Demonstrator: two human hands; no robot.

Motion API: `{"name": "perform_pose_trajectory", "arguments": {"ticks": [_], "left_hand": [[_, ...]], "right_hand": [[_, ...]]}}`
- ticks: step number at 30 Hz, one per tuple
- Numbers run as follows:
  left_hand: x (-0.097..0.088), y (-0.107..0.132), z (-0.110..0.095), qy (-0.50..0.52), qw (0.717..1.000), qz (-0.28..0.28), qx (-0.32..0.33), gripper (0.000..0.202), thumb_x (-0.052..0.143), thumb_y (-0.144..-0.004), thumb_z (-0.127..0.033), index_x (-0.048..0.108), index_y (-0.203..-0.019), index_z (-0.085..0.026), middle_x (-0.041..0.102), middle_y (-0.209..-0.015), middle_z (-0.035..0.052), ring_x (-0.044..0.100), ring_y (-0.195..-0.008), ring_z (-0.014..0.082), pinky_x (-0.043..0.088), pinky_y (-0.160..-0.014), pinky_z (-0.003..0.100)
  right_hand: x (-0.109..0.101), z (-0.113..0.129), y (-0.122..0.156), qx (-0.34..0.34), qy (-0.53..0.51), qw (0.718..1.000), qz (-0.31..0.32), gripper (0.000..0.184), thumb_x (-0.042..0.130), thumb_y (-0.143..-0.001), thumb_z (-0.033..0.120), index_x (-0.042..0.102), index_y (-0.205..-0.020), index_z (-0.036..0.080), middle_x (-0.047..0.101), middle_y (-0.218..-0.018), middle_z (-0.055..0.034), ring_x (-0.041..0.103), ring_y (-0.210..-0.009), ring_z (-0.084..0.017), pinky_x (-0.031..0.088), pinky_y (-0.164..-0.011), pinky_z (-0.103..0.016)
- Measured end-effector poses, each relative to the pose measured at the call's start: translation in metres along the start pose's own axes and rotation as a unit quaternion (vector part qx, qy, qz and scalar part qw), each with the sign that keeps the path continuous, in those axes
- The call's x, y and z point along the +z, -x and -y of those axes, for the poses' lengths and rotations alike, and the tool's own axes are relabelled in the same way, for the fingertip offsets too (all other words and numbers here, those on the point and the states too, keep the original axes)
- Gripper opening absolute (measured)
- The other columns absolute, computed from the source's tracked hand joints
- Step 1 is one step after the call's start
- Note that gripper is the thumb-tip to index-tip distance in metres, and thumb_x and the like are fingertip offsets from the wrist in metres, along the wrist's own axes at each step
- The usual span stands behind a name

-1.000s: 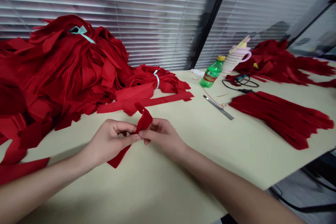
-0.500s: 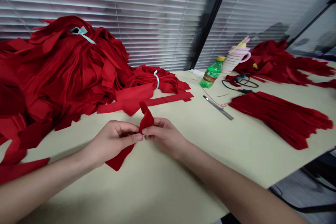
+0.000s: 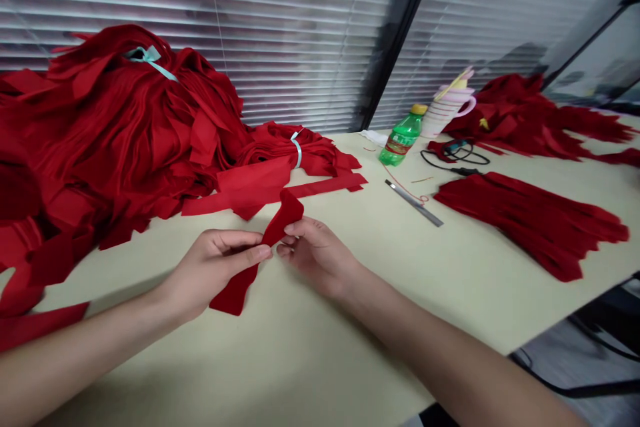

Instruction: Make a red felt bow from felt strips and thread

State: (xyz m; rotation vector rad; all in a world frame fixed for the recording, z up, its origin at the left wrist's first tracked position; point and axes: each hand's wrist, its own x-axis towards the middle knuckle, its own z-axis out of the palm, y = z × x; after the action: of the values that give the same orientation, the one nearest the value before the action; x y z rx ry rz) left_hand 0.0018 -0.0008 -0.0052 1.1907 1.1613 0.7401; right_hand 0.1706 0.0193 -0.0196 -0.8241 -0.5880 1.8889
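A short strip of red cloth (image 3: pixel 239 292) is held up over the pale table between my two hands. My left hand (image 3: pixel 213 267) pinches it near the middle, thumb on top, and the lower end hangs below the fingers. At the upper part of the strip, my right hand (image 3: pixel 320 257) grips its edge between thumb and forefinger, with the other fingers curled beneath. The top end of the cloth stands up and bends over above my right thumb.
Behind my left hand rises a big heap of red cloth strips (image 3: pixel 115 127), partly tied with pale blue ribbon. Rightward lie a metal ruler (image 3: pixel 414 203), a green bottle (image 3: pixel 401 140), a pink-handled mug (image 3: pixel 445 113), a black cable (image 3: pixel 467 171) and a red cloth stack (image 3: pixel 530 220).
My right thumb and fingers have moved up along the strip, away from my left fingertips. The cloth's top now leans further right, and its lower end has swung slightly right.
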Motion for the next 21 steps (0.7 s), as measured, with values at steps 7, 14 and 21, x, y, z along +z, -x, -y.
{"name": "perform_pose_trajectory", "arguments": {"ticks": [7, 14, 21], "left_hand": [[-0.004, -0.002, 0.002, -0.054, 0.998, -0.007, 0.006, 0.027, 0.069, -0.069, -0.038, 0.070, -0.087, -0.018, 0.068, -0.076, 0.0033, 0.061, -0.067, 0.0165, 0.047, -0.056, 0.025], [-0.002, -0.001, 0.000, -0.071, 0.997, 0.004, 0.004, 0.023, 0.068, -0.069, -0.038, 0.070, -0.079, -0.018, 0.068, -0.073, 0.0029, 0.062, -0.069, 0.0183, 0.048, -0.058, 0.026], [-0.001, -0.001, 0.002, -0.052, 0.998, 0.004, -0.025, 0.024, 0.072, -0.067, -0.038, 0.068, -0.077, -0.016, 0.067, -0.074, 0.0026, 0.060, -0.067, 0.0149, 0.045, -0.058, 0.024]], "right_hand": [[-0.003, 0.006, -0.004, -0.033, 0.003, 0.999, -0.031, 0.023, 0.066, -0.054, 0.012, 0.043, -0.053, 0.017, 0.037, -0.054, 0.0054, 0.032, -0.054, -0.007, 0.030, -0.054, -0.024], [-0.016, 0.023, -0.015, -0.083, 0.032, 0.990, -0.108, 0.019, 0.064, -0.057, 0.016, 0.046, -0.060, 0.018, 0.036, -0.057, 0.0053, 0.032, -0.053, -0.007, 0.031, -0.052, -0.025], [-0.024, 0.039, -0.018, -0.063, 0.014, 0.985, -0.160, 0.014, 0.065, -0.064, 0.024, 0.052, -0.066, 0.018, 0.054, -0.071, 0.0006, 0.047, -0.061, -0.009, 0.039, -0.058, -0.024]]}}
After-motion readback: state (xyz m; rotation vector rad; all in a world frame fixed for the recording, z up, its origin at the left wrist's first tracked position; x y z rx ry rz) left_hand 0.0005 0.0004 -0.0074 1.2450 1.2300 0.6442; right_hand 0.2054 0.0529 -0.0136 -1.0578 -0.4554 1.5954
